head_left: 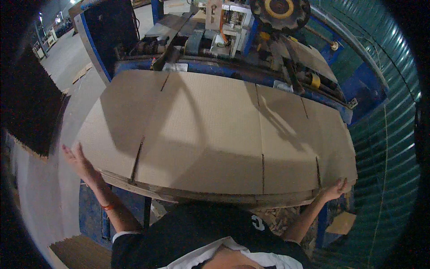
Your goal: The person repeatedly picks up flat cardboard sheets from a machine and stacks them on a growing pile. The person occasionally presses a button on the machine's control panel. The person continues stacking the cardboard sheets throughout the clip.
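A stack of flat brown cardboard sheets [224, 134] with dark slots cut into its long edges lies in front of me, against the machine. My left hand [79, 163] is beside the near left corner of the stack, its fingers spread and holding nothing. An orange band circles that wrist. At the near right corner, my right hand [337, 190] rests close against the cardboard edges with its fingers bent upward. No sheet shows gripped in it, though part of its fingers is hard to make out.
Beyond the stack stands a blue machine [255, 74] with rollers and a dark wheel [281, 11]. Dark stacked board [31, 103] rises at the left. A green corrugated wall [394, 157] closes off the right. Cardboard scraps [277, 219] lie below the near edge.
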Demonstrator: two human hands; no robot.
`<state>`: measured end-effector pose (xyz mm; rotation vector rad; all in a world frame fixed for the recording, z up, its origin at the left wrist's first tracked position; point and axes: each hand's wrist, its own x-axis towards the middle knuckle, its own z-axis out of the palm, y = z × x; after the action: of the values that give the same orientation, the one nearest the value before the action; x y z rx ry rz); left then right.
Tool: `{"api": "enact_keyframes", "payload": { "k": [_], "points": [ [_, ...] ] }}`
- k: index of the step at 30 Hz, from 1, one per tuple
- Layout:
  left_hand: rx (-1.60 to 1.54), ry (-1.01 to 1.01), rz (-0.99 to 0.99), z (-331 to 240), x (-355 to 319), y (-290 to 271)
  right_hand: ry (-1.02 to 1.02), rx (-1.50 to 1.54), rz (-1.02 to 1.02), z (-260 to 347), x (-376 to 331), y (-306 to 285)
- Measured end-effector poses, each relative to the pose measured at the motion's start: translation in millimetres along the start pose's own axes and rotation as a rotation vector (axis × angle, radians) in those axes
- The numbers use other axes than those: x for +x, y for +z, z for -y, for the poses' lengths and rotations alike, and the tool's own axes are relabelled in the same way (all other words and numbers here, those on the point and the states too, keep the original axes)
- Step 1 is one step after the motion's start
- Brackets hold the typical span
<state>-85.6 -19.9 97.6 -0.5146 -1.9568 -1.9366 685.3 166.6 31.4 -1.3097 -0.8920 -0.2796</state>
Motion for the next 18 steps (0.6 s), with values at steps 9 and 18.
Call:
{"api": "enact_keyframes", "payload": {
  "k": [9, 18],
  "points": [
    [-0.728, -0.543, 0.221, 79, 23, -33, 0.590, 0.517, 0.102, 3, 79, 7],
    [-0.258, -0.281, 0.394, -14, -45, -23, -0.018, -0.070, 0.253, 184, -76, -45]
  ]
}}
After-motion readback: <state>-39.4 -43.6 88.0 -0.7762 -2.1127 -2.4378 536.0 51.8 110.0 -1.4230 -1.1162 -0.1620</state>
